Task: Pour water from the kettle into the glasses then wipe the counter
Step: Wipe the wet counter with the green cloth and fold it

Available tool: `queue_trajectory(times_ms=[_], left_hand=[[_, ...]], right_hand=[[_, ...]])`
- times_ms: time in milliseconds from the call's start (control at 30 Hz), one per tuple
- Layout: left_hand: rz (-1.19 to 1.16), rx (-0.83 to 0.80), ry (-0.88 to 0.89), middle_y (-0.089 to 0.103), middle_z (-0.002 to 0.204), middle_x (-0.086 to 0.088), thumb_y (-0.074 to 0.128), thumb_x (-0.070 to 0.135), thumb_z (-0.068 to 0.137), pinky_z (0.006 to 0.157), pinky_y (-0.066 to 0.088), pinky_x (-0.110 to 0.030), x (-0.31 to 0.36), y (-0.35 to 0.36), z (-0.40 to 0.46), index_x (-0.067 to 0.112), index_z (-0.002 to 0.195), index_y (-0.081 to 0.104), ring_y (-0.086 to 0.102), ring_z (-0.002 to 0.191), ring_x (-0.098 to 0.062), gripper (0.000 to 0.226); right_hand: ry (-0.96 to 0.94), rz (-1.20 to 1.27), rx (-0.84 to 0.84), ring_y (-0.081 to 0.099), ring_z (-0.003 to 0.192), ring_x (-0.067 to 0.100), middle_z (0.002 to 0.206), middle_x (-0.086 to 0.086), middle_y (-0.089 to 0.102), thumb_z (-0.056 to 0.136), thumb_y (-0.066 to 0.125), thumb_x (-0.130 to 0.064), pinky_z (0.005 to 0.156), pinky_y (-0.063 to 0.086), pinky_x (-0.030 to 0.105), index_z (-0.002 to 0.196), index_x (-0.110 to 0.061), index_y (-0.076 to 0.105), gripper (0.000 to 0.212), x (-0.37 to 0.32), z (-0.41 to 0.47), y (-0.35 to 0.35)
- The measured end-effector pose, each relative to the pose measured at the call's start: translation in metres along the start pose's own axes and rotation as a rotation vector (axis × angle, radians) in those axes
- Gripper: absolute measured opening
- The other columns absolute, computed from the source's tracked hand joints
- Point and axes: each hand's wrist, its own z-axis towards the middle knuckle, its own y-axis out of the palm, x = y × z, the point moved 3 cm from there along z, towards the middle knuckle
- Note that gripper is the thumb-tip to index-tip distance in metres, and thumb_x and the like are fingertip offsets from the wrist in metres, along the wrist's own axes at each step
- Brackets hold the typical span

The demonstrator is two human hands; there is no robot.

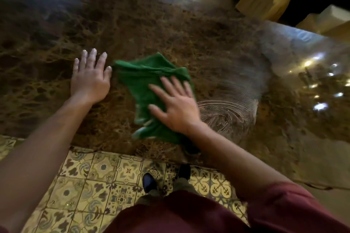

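Observation:
A crumpled green cloth (149, 79) lies on the brown marble counter (170, 30) near its front edge. My right hand (174, 104) presses flat on the cloth's right half, fingers straight and spread. Just left of the cloth, my left hand (91, 77) rests flat on the bare counter, its thumb beside the cloth's left tip. Wet curved wipe streaks (225, 111) show on the counter to the right of my right hand. No kettle and no glasses are in view.
The counter's front edge runs above a patterned tile floor (98, 185) where my shoes (149, 181) stand. Yellow-beige furniture or boxes (265, 0) lie beyond the counter at the top right. Light reflections (320, 89) shine on the counter's right side.

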Motion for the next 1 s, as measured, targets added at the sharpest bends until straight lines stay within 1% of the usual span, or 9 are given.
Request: queue_trajectory(times_ms=[133,233,300,433,533,600,733,833,1000], left_hand=[[-0.012,0.014,0.009,0.003,0.172,-0.005,0.017,0.047,0.109,0.128,-0.003,-0.045,0.004,0.000,-0.002,0.024,0.163,0.015,-0.005,0.159,-0.023,0.059],[-0.001,0.044,-0.003,0.005,0.172,-0.007,0.018,0.045,0.109,0.128,-0.001,-0.046,0.005,0.003,-0.001,0.023,0.163,0.017,-0.004,0.159,-0.024,0.059],[-0.009,0.044,0.001,0.006,0.172,-0.008,0.018,0.044,0.109,0.128,-0.001,-0.046,0.007,0.003,0.001,0.022,0.163,0.017,-0.003,0.159,-0.025,0.059],[0.001,0.053,-0.003,0.008,0.172,-0.007,0.020,0.045,0.109,0.127,-0.001,-0.045,0.004,0.005,-0.001,0.022,0.163,0.019,-0.001,0.159,-0.025,0.058],[-0.028,0.056,0.005,0.009,0.172,-0.005,0.022,0.044,0.109,0.128,0.000,-0.045,0.001,0.002,-0.002,0.022,0.163,0.021,0.000,0.159,-0.024,0.058],[-0.033,0.041,0.028,0.008,0.172,-0.005,0.021,0.044,0.109,0.128,0.000,-0.046,0.001,0.000,-0.003,0.021,0.163,0.020,-0.001,0.159,-0.023,0.058],[-0.026,0.070,0.020,0.008,0.172,-0.007,0.021,0.042,0.110,0.128,0.001,-0.047,0.006,-0.001,-0.005,0.019,0.163,0.020,-0.001,0.159,-0.025,0.058],[-0.027,0.072,0.018,0.009,0.172,-0.010,0.022,0.040,0.109,0.128,0.001,-0.048,0.009,-0.001,-0.003,0.017,0.162,0.020,0.000,0.159,-0.026,0.058],[-0.053,0.060,0.007,0.010,0.172,-0.006,0.025,0.040,0.109,0.128,0.000,-0.045,0.002,0.001,-0.002,0.019,0.162,0.023,0.001,0.159,-0.024,0.057]], right_hand=[[0.635,-0.050,0.091,0.013,0.162,0.029,0.175,0.005,0.020,0.089,0.019,-0.078,0.129,0.007,0.056,0.164,-0.040,0.029,0.084,0.170,-0.037,-0.037],[0.904,0.014,0.120,0.007,0.162,0.036,0.176,0.010,0.013,0.093,0.019,-0.070,0.126,0.007,0.063,0.166,-0.034,0.024,0.082,0.197,-0.036,-0.049],[0.789,0.016,0.120,0.006,0.162,0.037,0.176,0.011,0.011,0.097,0.023,-0.066,0.126,0.005,0.065,0.166,-0.033,0.024,0.077,0.144,-0.019,-0.037],[0.232,0.001,0.026,-0.001,0.162,0.036,0.177,0.008,0.008,0.099,0.025,-0.068,0.128,-0.002,0.061,0.166,-0.037,0.020,0.074,-0.030,-0.012,0.010],[0.030,0.035,0.016,0.008,0.163,0.032,0.175,0.005,0.019,0.099,0.033,-0.070,0.129,0.000,0.057,0.163,-0.042,0.027,0.070,-0.047,-0.024,0.014],[0.198,0.014,0.086,0.016,0.162,0.028,0.173,0.003,0.026,0.096,0.035,-0.072,0.130,0.004,0.054,0.161,-0.044,0.033,0.071,0.022,-0.031,-0.001],[0.844,-0.009,0.106,0.010,0.162,0.031,0.176,0.007,0.017,0.090,0.020,-0.075,0.127,0.007,0.061,0.164,-0.038,0.028,0.083,0.185,-0.057,-0.040],[0.956,0.012,0.121,0.007,0.161,0.039,0.176,0.013,0.012,0.097,0.021,-0.067,0.125,0.006,0.068,0.167,-0.032,0.022,0.078,0.153,-0.039,-0.039],[0.181,0.014,-0.009,0.002,0.162,0.038,0.176,0.010,0.013,0.100,0.030,-0.068,0.126,0.000,0.065,0.165,-0.037,0.023,0.072,-0.062,-0.019,0.018]])
